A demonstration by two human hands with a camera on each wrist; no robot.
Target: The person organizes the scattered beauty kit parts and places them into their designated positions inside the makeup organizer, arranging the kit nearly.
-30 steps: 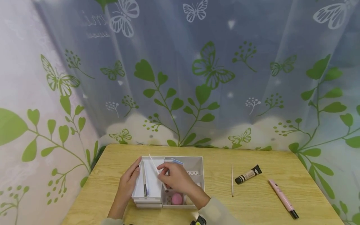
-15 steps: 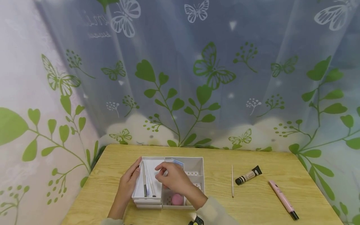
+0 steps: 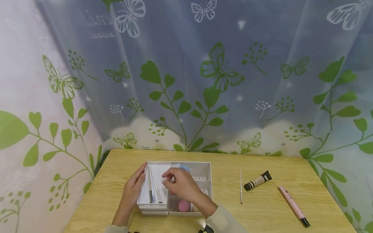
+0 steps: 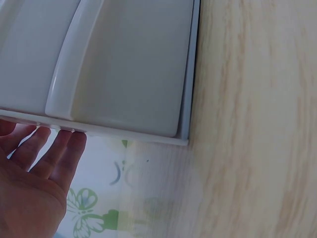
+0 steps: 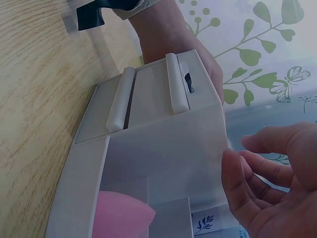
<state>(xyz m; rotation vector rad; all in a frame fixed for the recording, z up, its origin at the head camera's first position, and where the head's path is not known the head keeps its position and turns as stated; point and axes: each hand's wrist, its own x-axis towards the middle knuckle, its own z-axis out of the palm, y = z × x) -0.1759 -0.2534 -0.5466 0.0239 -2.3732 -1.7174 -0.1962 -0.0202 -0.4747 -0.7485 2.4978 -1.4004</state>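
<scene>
A white desk organizer (image 3: 190, 214) stands on the table. My left hand (image 3: 132, 191) rests along its left side; in the left wrist view the fingertips (image 4: 74, 141) touch the wall. Two slim makeup brushes, one dark-ended (image 3: 150, 186) and one pale (image 3: 157, 189), lie in the shallow top tray (image 3: 160, 170). My right hand (image 3: 180, 184) hovers by the tray's right edge, fingers loosely bent, with nothing between thumb and fingertips. A pink makeup sponge (image 5: 121, 215) sits in a front compartment. My right forearm covers part of the right-hand compartments.
Right of the organizer, a thin stick-like brush (image 3: 241, 186), a black-and-beige tube (image 3: 257, 181) and a pink tube with a black cap (image 3: 293, 206) lie on the wooden table (image 3: 262, 216). Drawer fronts (image 5: 153, 94) face the near side. A patterned curtain (image 3: 186, 81) hangs behind.
A second ago my right hand held the pale brush tilted over the tray. It has let go, and that brush now lies beside the dark-ended one. The left hand has stayed put.
</scene>
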